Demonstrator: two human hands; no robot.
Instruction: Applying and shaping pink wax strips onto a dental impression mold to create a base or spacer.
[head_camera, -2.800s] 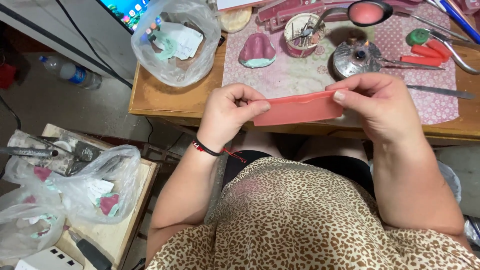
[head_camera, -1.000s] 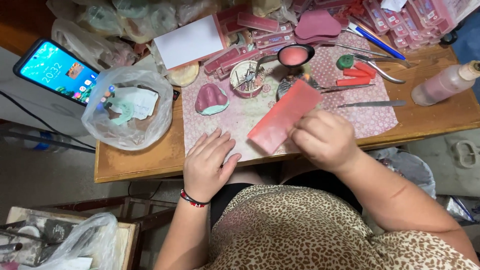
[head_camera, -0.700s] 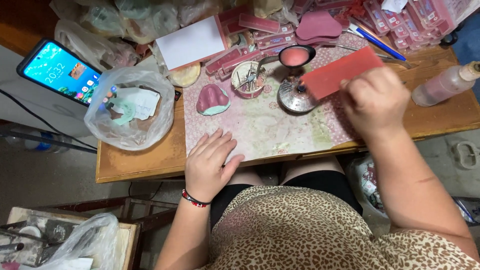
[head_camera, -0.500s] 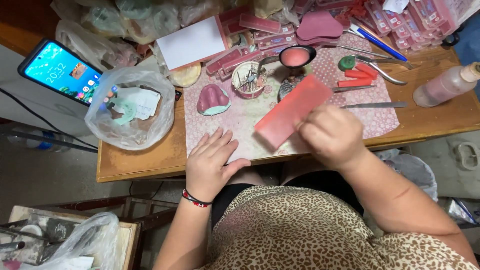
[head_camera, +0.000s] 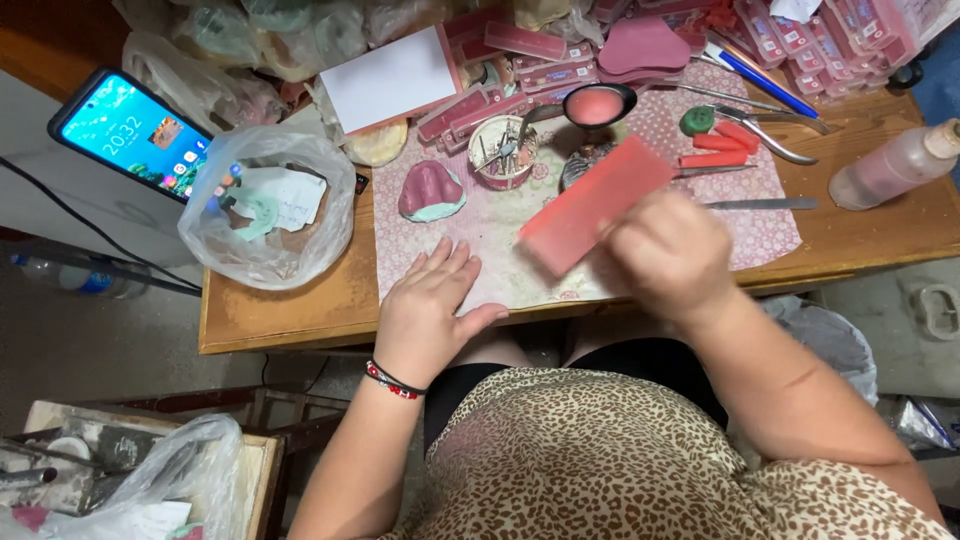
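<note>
My right hand (head_camera: 672, 255) is blurred with motion and grips one end of a flat red rectangular sheet (head_camera: 590, 203), held tilted above the patterned mat (head_camera: 760, 225). My left hand (head_camera: 430, 310) lies flat, fingers apart, on the mat's near left corner at the wooden table's front edge (head_camera: 300, 315). A pink mould (head_camera: 430, 190) sits on the mat just beyond the left hand. Behind the sheet stand a small tin of tools (head_camera: 502, 150) and a ladle with pink contents (head_camera: 595, 103).
A clear plastic bag (head_camera: 265, 205) and a lit phone (head_camera: 130, 130) lie at the left. Red sticks (head_camera: 722, 145), pliers (head_camera: 775, 128), a metal blade (head_camera: 760, 203) and a bottle (head_camera: 895, 165) are at the right. Pink boxes crowd the back. A side stand (head_camera: 130, 470) with bags is at lower left.
Both hands held the sheet earlier. Since then the left hand has gone down flat on the mat, and the right hand has been swinging the sheet back and forth over the mat.
</note>
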